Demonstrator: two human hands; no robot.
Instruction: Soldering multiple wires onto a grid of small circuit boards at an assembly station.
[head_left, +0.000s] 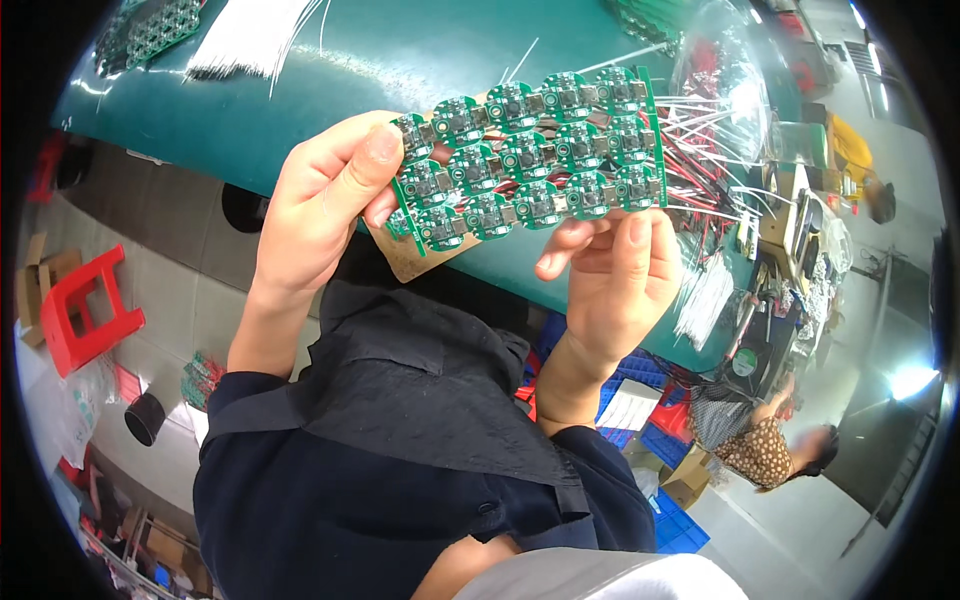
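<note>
The person's left hand [325, 205] clamps one end of a rectangular green circuit-board panel [523, 156] with three rows of rounded modules; the right hand [625, 285], well apart, pinches its lower edge near the other end. I see thin white wires [250, 38] fanned on the glossy green tabletop [400, 65] beyond the left hand.
</note>
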